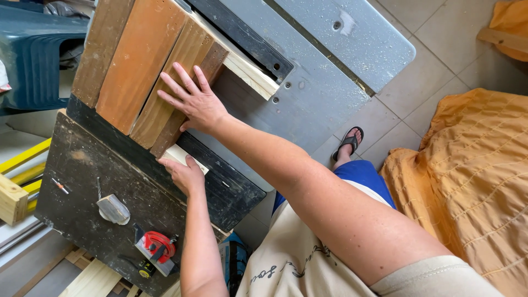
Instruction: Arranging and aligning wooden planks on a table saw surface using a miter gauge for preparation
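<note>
Fingers of the right hand lie spread wide and flat on the planks, gripping nothing, pressing down on the two nearest boards. Under the fingertips is a pale striped plank with raised grain, and under the palm side a narrower dark brown plank; both run as long strips from below the wrist up and away past the fingertips, tilted towards the upper right of the view. Beyond the fingertips lie a broader orange-brown plank and a dull brown plank, parallel to the first two, edges touching in a row. Their near ends stop unevenly, the dark one reaching closest to the left hand.

Left hand sits just below those plank ends, fingers curled onto a small pale wood piece that pokes out from under the dark plank; how firmly it is held I cannot tell, as the fingers hide their own grip. That piece is short, light and clean-cut, its long side slanting the same way as the dark worn workbench under it.

Past the right wrist a grey sawdust-speckled machine table stretches away. Near the left forearm rest a red clamp-like tool and a grey scraper-shaped piece. Well off to the right of the elbow lies an orange cloth
</note>
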